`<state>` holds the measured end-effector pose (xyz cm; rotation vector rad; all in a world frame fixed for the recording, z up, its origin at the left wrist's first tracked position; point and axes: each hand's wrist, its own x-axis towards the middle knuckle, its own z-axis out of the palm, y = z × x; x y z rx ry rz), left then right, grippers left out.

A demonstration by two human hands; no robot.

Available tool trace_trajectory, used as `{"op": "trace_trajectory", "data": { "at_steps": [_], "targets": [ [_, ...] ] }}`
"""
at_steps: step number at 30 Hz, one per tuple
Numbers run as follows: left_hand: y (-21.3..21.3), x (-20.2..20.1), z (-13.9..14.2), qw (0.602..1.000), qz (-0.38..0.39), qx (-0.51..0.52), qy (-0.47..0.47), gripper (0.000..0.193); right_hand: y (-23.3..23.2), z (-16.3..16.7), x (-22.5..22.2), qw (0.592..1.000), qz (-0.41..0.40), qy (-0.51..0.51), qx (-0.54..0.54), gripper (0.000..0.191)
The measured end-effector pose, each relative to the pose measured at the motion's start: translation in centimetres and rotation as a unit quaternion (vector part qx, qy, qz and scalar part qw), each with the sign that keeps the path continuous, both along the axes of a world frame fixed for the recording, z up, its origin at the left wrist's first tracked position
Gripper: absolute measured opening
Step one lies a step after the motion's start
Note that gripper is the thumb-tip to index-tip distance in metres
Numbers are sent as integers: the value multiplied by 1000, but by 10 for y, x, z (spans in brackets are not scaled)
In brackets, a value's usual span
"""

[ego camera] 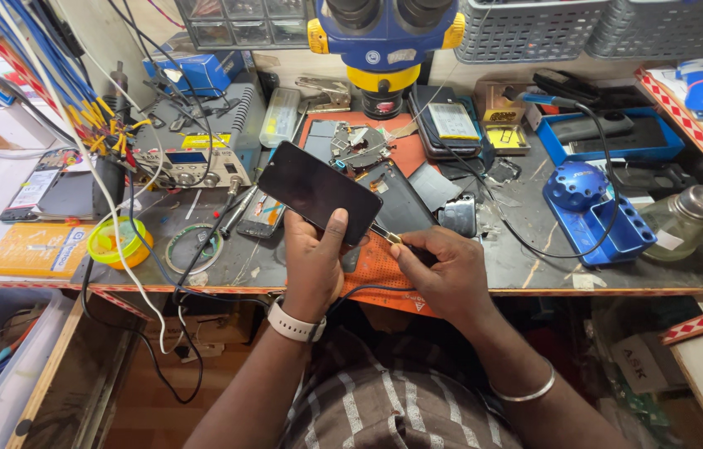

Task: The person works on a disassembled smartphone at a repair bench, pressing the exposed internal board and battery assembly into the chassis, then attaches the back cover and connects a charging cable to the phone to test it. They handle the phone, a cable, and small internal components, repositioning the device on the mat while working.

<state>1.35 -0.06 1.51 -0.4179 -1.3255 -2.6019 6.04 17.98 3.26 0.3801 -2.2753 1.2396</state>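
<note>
smartphone [316,191] sat clamped in the left hand [311,264], dark screen up, over the near edge of the orange mat [385,287]. right hand [445,274], just right of the phone, pinched a gold-tipped cable plug [391,238] at the phone's lower end. beyond the phone lay opened phone parts [357,145], then the blue-and-yellow microscope [383,41].

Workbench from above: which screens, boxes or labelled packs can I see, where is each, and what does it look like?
Phone: held in the left hand, dark blank screen.
Station display: left of the phone, small blue rectangle on a grey unit.
Orange pack: bench's left edge, flat, rectangular.
Blue box: back left, rectangular.
Battery: under the microscope, pale label.
</note>
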Motion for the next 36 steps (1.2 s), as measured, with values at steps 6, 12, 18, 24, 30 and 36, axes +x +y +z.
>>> {"op": "trace_trajectory", "data": {
  "at_steps": [6,12,18,24,30,36],
  "targets": [
    [-1,-4,-5,997,24,-49,53,55,-1,5,1,1000,15,-20,-2,21],
    [-4,-7,-14,998,3,26,57,57,-2,3,0,996,23,-82,-30,25],
    [-7,-7,-10,997,-26,33,59,63,3,-6,-6,995,34,-92,-19,26],
    [-11,-10,-11,996,-48,14,73,59,3,-12,-7,995,31,-89,-17,25],
    [-9,-10,-2,998,-39,5,58,57,0,-6,-7,997,17,-70,-17,24],
    [-10,-5,3,997,-47,11,59,56,3,-12,-9,990,22,-131,-56,25]
  ]
}}
